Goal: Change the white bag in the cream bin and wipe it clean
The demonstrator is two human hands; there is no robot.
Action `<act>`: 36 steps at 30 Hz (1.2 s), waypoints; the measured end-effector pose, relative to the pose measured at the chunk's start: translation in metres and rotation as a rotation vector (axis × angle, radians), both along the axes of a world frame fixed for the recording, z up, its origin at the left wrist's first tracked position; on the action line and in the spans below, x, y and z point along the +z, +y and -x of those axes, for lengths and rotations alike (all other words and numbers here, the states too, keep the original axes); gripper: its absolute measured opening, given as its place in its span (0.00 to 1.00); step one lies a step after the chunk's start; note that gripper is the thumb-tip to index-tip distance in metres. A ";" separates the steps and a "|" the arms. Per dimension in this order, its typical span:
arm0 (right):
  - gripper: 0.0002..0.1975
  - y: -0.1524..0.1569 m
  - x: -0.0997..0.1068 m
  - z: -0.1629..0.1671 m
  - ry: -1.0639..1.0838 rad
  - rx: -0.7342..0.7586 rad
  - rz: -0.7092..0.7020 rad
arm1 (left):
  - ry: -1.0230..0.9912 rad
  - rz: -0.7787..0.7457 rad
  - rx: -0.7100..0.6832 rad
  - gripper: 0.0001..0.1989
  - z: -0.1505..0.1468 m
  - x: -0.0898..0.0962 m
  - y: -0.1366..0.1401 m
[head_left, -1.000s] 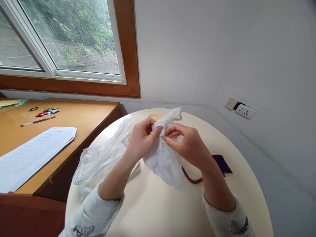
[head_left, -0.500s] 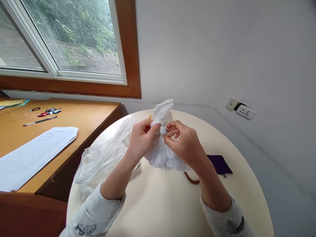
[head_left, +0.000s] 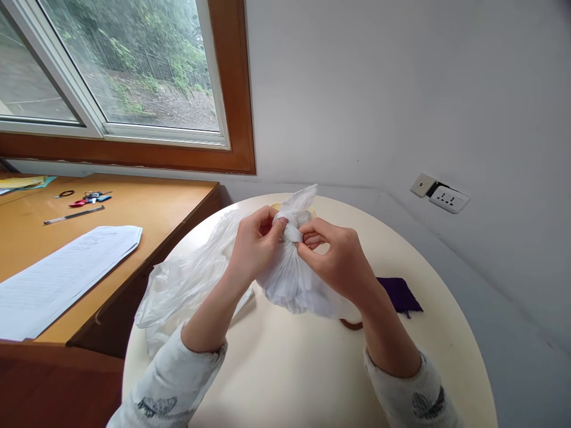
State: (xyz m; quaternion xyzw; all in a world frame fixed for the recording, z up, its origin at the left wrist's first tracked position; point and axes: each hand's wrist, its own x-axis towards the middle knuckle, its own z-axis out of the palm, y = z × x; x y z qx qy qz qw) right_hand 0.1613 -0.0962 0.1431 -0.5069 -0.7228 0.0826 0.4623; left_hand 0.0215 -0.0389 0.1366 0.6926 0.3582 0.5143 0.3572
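A white plastic bag (head_left: 292, 285), bulging below and gathered at a twisted, knotted neck, is between my hands above the round table. My left hand (head_left: 259, 244) pinches the knot from the left with thumb and fingers. On the other side, my right hand (head_left: 334, 252) has thumb and forefinger closed on a folded strip of the same bag at the knot. A pointed tip of plastic sticks up above the fingers. What fills the bag shows only as pale shapes through the film.
Crumpled clear plastic bags (head_left: 191, 273) lie on the left of the round cream table (head_left: 285, 380). A dark purple cloth (head_left: 399, 294) and a partly covered brown curved item (head_left: 351, 324) are at right. The wooden desk (head_left: 178, 196) bears papers (head_left: 75, 273), a pen (head_left: 74, 215) and keys (head_left: 93, 197).
The knot and the strip at its front have tilted, and the upper tip leans further right. The bag's lower part has shifted slightly. Both hands keep their pinch.
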 end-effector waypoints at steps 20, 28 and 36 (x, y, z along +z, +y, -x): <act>0.08 -0.003 0.007 -0.012 0.037 0.244 0.114 | 0.225 -0.113 -0.161 0.16 0.012 0.001 0.006; 0.09 0.002 0.004 -0.016 -0.073 0.131 0.126 | 0.122 0.012 -0.239 0.08 0.010 0.006 0.001; 0.17 -0.002 0.001 -0.005 -0.112 0.084 0.085 | 0.129 -0.021 0.024 0.09 0.006 0.001 0.002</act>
